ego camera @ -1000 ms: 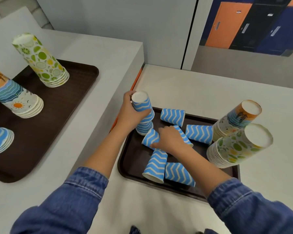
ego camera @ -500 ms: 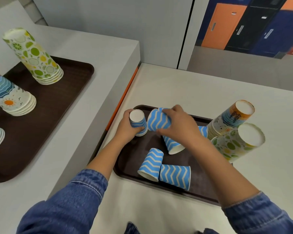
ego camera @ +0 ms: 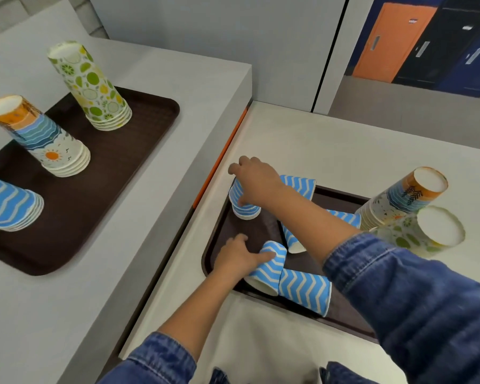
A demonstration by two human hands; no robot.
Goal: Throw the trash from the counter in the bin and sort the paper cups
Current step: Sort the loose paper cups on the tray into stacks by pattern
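On the brown tray [ego camera: 219, 234] in front of me, my right hand [ego camera: 257, 180] reaches across and grips the top of a small upturned stack of blue zigzag cups [ego camera: 243, 206] at the tray's far left corner. My left hand [ego camera: 237, 257] holds a blue zigzag cup [ego camera: 269, 268] lying on its side near the tray's front. Another lying cup [ego camera: 305, 292] touches it on the right. More blue cups lie behind my right arm, one at the back [ego camera: 299, 184], one partly hidden [ego camera: 291, 239].
Two upturned stacks stand at the tray's right end: an orange-topped stack [ego camera: 405, 198] and a green citrus stack [ego camera: 424, 234]. On the higher counter to the left, a second brown tray [ego camera: 139, 139] bears a citrus stack [ego camera: 92, 87], a sun-pattern stack [ego camera: 42, 137] and a blue zigzag stack [ego camera: 9, 203].
My right hand has set its blue cup onto the stack at the tray's far left. My left hand let go of that stack and came down to take hold of a lying cup.
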